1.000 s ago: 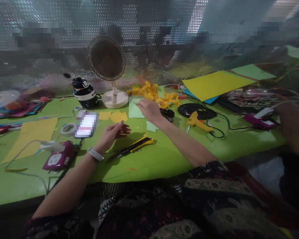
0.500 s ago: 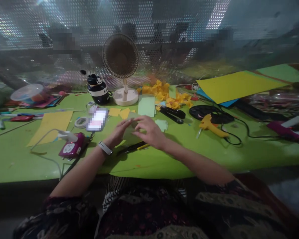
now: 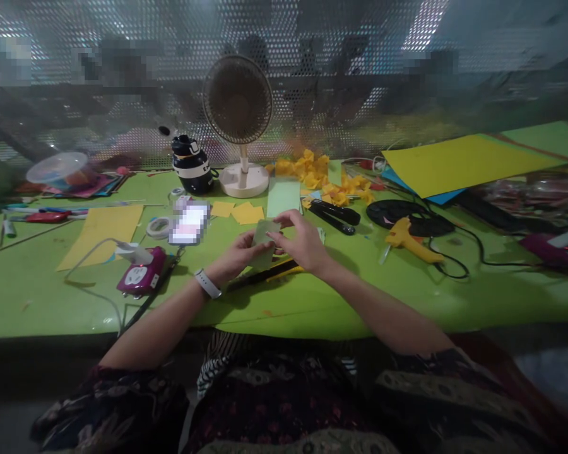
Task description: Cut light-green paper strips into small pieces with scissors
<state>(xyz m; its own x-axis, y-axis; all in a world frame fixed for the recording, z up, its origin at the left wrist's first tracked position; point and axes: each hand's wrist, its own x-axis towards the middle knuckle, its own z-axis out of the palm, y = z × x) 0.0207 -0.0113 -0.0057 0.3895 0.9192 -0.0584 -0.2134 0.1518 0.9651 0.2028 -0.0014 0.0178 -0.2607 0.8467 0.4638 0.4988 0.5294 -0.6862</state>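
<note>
A small piece of pale green paper (image 3: 264, 234) is held up between my two hands over the green table. My left hand (image 3: 239, 253) grips its lower left side, the thumb lying across it. On the right edge, my right hand (image 3: 299, 243) pinches the paper between thumb and fingers. Beneath the hands lie a dark, long tool (image 3: 252, 277) and something yellow (image 3: 284, 270) beside it, both partly hidden. A few small green paper pieces (image 3: 321, 235) show just behind my right hand. Small yellow paper squares (image 3: 247, 214) lie beyond the left hand.
A fan (image 3: 244, 180), a dark bottle (image 3: 192, 167) and orange paper flowers (image 3: 307, 169) stand along the back. To the right are a black stapler (image 3: 335, 214) and a yellow glue gun (image 3: 413, 243) with its cord. At left sit a phone (image 3: 189, 224), tape (image 3: 159, 227) and a purple power adapter (image 3: 142, 274).
My hands have turned and come lower, and the green paper now shows upright between them. The right hand has shifted right. The whole view has moved slightly.
</note>
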